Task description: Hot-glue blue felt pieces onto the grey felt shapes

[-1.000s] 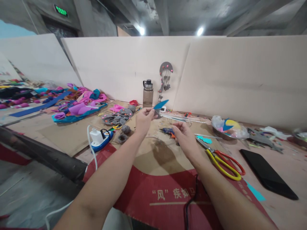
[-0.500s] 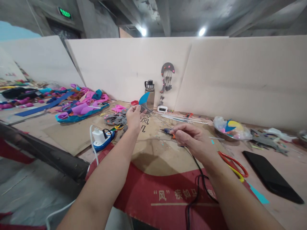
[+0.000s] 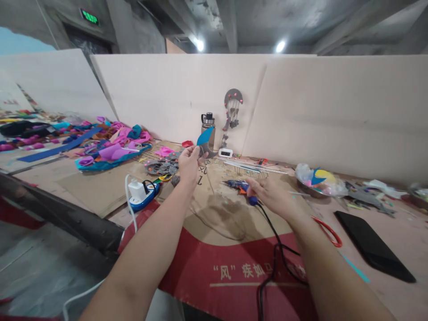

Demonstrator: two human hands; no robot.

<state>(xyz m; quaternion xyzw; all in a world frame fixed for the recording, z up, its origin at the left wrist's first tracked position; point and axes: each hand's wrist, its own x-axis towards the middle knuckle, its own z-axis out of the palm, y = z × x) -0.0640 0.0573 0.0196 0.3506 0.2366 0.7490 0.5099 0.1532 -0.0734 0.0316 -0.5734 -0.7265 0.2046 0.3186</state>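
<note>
My left hand point(image 3: 189, 164) pinches the felt piece point(image 3: 205, 137), probably light, soft, best held mid-body; my right hand point(image 3: 272, 195) meets the glue gun point(image 3: 238, 183), grip unclear.

In the left hand point(image 3: 189, 164): one piece point(image 3: 206, 146); beyond, one bottle point(image 3: 208, 120), one clock point(image 3: 225, 153). At the right hand point(image 3: 269, 195): one glue gun point(image 3: 236, 183); right of it, one phone point(image 3: 372, 245).

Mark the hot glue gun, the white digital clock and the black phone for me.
Hot glue gun point(image 3: 238, 183): head view, on its blue body.
White digital clock point(image 3: 225, 153): head view, on its display.
Black phone point(image 3: 373, 245): head view, middle of its upper face.
</note>
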